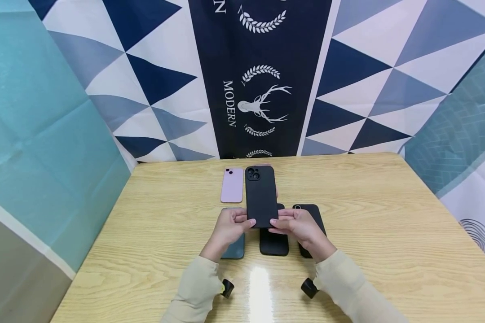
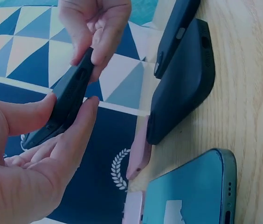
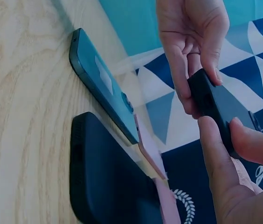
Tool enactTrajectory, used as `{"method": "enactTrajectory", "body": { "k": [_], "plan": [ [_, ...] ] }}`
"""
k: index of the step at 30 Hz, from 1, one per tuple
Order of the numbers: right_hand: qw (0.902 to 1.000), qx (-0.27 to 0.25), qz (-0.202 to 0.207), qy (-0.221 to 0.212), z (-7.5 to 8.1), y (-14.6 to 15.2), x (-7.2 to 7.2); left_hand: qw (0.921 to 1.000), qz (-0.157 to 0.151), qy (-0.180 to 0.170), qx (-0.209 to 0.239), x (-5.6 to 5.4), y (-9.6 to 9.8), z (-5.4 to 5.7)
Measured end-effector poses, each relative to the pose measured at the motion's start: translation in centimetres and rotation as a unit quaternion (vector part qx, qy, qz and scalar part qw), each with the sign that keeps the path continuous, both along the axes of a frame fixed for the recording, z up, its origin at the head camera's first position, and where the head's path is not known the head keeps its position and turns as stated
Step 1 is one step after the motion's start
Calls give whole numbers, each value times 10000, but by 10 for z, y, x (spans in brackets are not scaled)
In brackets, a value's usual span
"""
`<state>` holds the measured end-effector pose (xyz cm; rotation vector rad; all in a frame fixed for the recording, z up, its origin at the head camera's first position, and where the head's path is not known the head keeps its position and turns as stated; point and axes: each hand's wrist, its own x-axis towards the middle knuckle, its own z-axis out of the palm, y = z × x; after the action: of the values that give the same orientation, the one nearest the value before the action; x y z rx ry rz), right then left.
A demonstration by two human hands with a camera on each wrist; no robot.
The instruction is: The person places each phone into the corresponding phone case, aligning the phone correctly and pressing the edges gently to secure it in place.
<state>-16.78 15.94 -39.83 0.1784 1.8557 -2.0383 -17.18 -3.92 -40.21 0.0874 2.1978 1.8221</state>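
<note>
Both hands hold up a phone in a black case (image 1: 260, 197), its camera corner at the upper left in the head view. The left hand (image 1: 230, 228) pinches the lower left corner between thumb and fingers. Opposite it, the right hand (image 1: 303, 229) pinches the lower right corner. The left wrist view shows the case's bottom edge (image 2: 78, 81) with its port opening. Beneath the hands lie a teal phone (image 2: 187, 191), a black-cased phone or case (image 3: 108, 172) and another black one (image 1: 313, 215) by the right wrist. The hands partly cover all three.
A pale purple phone (image 1: 232, 185) lies at the back of the wooden table (image 1: 380, 215). Beside it, a pink phone (image 3: 168, 200) is mostly hidden behind the raised phone in the head view. A patterned cloth (image 1: 262, 54) hangs behind the table's far edge.
</note>
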Motion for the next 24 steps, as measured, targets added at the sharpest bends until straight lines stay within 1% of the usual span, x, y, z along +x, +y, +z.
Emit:
{"method": "enactTrajectory", "body": {
  "k": [5, 7, 14, 18, 21, 24],
  "plan": [
    [10000, 36, -3, 36, -2, 1, 1, 9992, -235, -160, 285, 0, -1, -1],
    [10000, -5, 24, 57, -3, 1, 0, 9988, -250, -208, 362, 0, -1, 0],
    [9996, -138, 221, 119, -8, 0, 1, 9978, -8, -481, 461, 3, -1, 0],
    [9995, -181, 268, 44, -10, -1, 3, 9971, -2, -574, 491, 4, -4, -1],
    [9994, -233, 235, 43, -12, -2, 4, 9964, 0, -647, 542, 4, -5, -1],
    [9994, -284, 135, 108, -14, -3, 4, 9964, 36, -639, 558, 3, -4, -1]
  ]
}}
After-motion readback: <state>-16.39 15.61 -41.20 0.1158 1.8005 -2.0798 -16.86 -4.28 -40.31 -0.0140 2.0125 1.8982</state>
